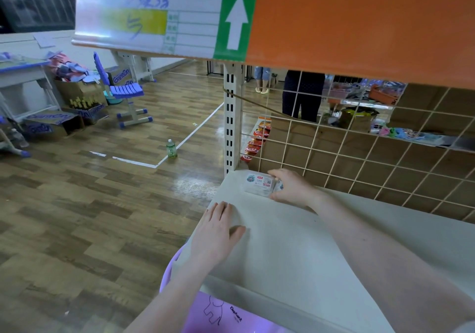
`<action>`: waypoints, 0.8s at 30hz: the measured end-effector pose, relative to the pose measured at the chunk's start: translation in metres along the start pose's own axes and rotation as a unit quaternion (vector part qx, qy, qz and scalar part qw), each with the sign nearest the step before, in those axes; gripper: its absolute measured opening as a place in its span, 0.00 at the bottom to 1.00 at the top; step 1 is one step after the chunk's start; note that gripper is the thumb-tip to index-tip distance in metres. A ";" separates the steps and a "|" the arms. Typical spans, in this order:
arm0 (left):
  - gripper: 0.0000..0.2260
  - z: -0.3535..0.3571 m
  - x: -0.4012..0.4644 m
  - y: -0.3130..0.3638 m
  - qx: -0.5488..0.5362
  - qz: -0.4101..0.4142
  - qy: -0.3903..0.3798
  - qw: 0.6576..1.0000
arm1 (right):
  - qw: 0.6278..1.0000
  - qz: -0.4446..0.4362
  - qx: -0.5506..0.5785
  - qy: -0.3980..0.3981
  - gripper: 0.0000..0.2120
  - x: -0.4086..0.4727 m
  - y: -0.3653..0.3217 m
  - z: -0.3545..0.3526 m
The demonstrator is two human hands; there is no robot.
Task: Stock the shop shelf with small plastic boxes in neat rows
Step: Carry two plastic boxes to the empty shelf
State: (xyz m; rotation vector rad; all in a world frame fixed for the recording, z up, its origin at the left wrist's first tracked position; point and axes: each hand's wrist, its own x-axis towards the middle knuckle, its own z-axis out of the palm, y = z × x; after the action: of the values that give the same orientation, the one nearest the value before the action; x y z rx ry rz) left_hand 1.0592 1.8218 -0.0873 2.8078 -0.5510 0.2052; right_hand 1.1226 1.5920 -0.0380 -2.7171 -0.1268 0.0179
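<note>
- At the far left corner of the pale shelf [295, 235], right up against the wire grid back [359, 158], sits a small clear plastic box [258, 184] with a printed label on top.
- The right hand [291, 187] has it: fingers curl over the far edge and the thumb tucks along the near side, so it's gripping the box while the box rests flat on the shelf.
- There looks to be a second box under the palm, but it's mostly covered, so can't really say.
- The left hand [216, 232] lies flat on the shelf's left end, fingers straight, thumb spread, holding nothing.
- A lilac plastic basin [213, 314] pokes out below the shelf's front edge.
- Overhead there's an orange shelf strip [359, 24] with a green arrow tag [236, 20].
- A green bottle [171, 149] stands on the wood floor, and a purple chair [123, 93] is further back.
</note>
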 end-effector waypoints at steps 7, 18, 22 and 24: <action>0.29 0.002 -0.001 0.000 -0.010 -0.002 0.013 1.000 | 1.000 0.028 0.008 -0.007 0.38 -0.003 0.004 0.000; 0.29 0.003 -0.001 -0.002 -0.015 0.007 0.019 1.000 | 0.995 0.080 -0.056 0.008 0.28 -0.019 0.019 -0.007; 0.29 0.002 -0.001 -0.001 -0.012 0.006 0.017 1.000 | 0.997 0.069 -0.041 -0.002 0.27 -0.020 0.014 -0.009; 0.29 0.002 -0.001 -0.001 -0.011 0.005 0.016 1.000 | 0.996 0.075 -0.041 -0.001 0.27 -0.021 0.013 -0.009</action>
State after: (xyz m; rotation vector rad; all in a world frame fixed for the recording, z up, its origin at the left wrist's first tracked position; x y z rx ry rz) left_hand 1.0589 1.8227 -0.0894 2.7769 -0.5579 0.2437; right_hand 1.1036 1.5747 -0.0353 -2.8028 0.0766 0.0610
